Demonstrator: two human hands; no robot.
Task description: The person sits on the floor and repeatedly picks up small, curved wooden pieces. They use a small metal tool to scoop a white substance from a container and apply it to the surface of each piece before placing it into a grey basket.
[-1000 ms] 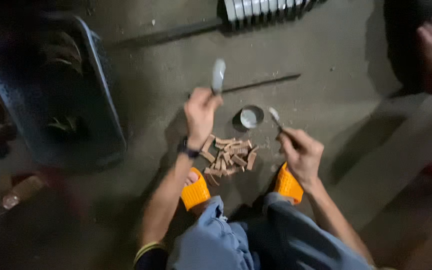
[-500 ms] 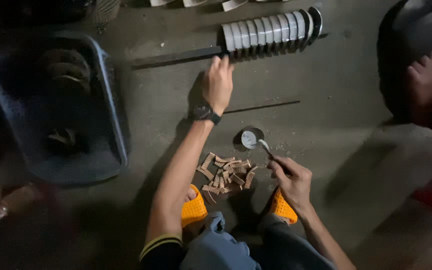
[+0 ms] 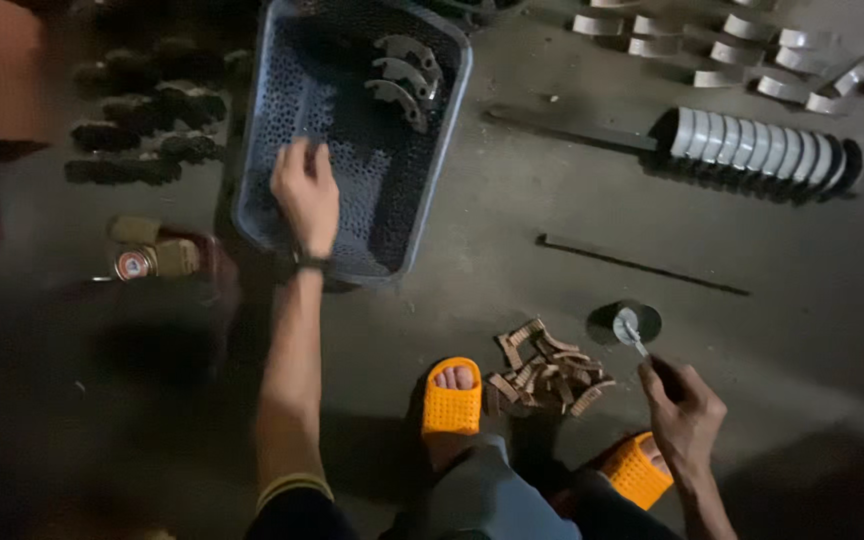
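The left arm is stretched well forward, almost straight, with a dark band worn at the wrist. The left hand is held palm down, its fingers loosely curled and pointed away. The right arm is kept bent and close in; the right hand is closed in a fist-like grip.

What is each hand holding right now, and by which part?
The right hand grips a small brush by its dark handle, tip in the small round tin. The left hand holds nothing, spread over the perforated grey basket.
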